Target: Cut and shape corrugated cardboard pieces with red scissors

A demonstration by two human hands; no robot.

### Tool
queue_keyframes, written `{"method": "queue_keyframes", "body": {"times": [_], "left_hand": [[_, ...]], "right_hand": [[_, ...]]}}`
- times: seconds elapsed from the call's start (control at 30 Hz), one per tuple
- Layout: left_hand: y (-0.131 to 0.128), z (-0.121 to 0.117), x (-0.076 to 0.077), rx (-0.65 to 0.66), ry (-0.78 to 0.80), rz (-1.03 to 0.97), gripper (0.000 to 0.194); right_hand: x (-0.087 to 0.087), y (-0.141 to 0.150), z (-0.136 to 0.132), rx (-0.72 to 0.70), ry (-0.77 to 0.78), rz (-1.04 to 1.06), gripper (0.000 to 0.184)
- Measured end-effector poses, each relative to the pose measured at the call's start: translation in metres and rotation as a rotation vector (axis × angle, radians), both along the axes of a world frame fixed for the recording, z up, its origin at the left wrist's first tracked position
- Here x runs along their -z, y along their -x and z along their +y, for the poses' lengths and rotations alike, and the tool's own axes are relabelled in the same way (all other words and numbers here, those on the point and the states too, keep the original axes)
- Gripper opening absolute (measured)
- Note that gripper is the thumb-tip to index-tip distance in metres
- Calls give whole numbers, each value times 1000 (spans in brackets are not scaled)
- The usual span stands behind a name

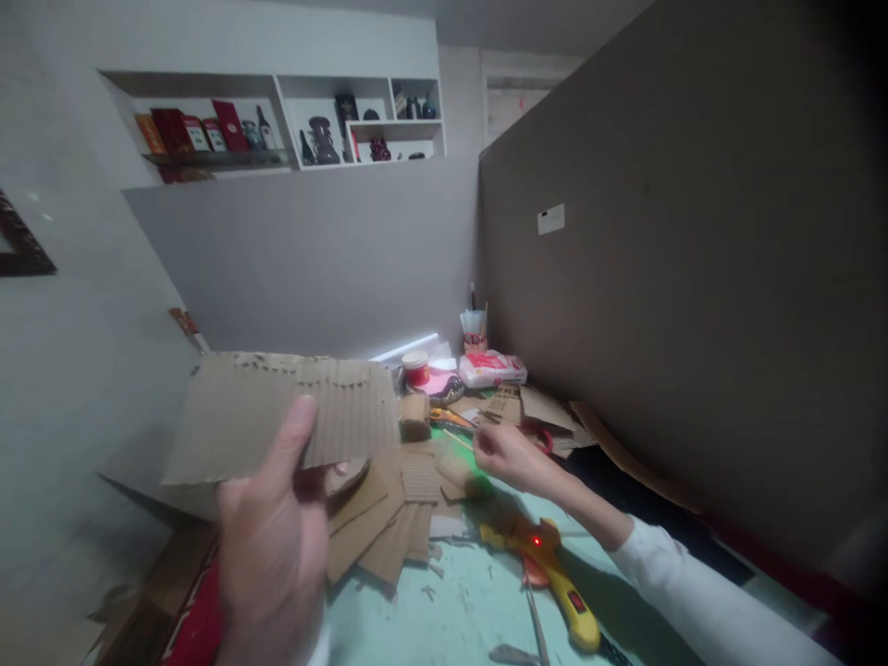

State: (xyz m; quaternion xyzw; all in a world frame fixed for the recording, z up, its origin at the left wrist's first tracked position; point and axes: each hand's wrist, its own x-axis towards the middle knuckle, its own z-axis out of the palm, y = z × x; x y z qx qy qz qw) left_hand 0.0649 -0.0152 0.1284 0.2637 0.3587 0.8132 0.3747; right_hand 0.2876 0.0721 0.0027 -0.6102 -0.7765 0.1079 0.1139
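My left hand is raised close to the camera and grips a corrugated cardboard sheet by its lower edge, thumb on top. My right hand reaches forward over the table in a white sleeve, fingers pinched on a thin wooden stick. Below it lie several brown cardboard pieces on the pale green table. A yellow glue gun with a red light lies just behind my right wrist.
A tall cardboard panel walls off the right side. At the back stand a red-lidded tub, a cup of sticks, a white packet and a cardboard roll. Wall shelves hold bottles and boxes.
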Motion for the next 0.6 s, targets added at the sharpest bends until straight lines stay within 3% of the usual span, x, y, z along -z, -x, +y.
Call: {"method": "queue_keyframes", "body": {"times": [0.2,0.37,0.6], "left_hand": [[-7,4,3,-30,-11,33,25],[-9,11,13,26,56,8,19],[-18,12,23,139,75,21,48]], "right_hand": [[22,2,17,37,-110,-126,31],[43,-34,24,162,-240,-250,27],[83,-62,38,170,-413,-268,21]]}}
